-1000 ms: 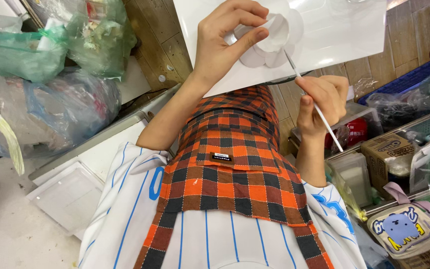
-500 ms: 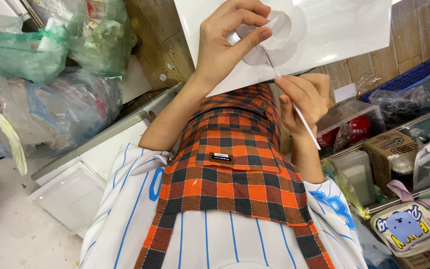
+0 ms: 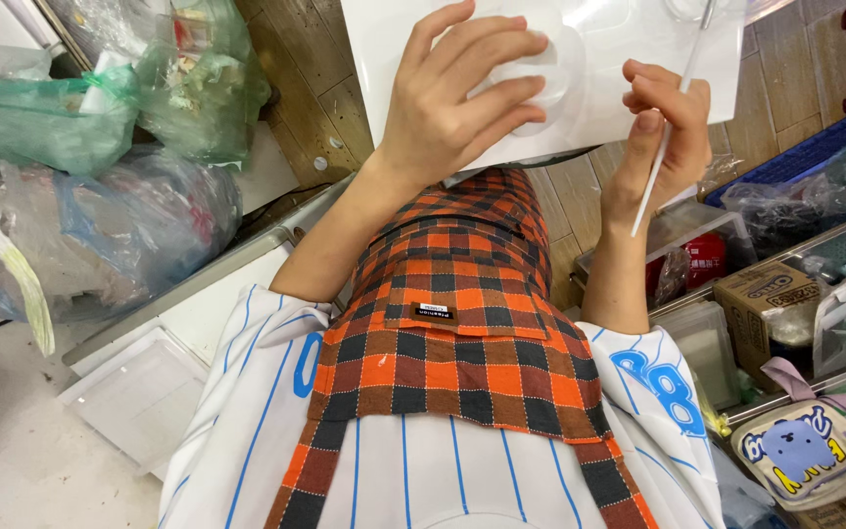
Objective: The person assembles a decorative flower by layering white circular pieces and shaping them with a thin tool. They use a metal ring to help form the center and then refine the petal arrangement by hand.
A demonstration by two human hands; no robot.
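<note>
My left hand (image 3: 457, 103) grips a small round white container (image 3: 540, 83) and presses it against a white sheet-like surface (image 3: 629, 59) at the top of the view. My right hand (image 3: 663, 137) pinches a thin white stick (image 3: 673, 127), held nearly upright, its upper end reaching the white surface near the top edge. I look down at my own orange-and-black checked apron (image 3: 452, 323) over a white shirt with blue stripes.
Green and clear plastic bags (image 3: 100, 147) pile up at the left. A white lidded box (image 3: 139, 392) lies on the floor at lower left. Cardboard boxes (image 3: 766, 294), packaged goods and a pouch with a blue bear (image 3: 805, 456) crowd the right. Wooden flooring shows above.
My right hand rose from beside the apron up to the white surface and turned the stick from slanted to nearly upright. My left hand kept its hold on the round container.
</note>
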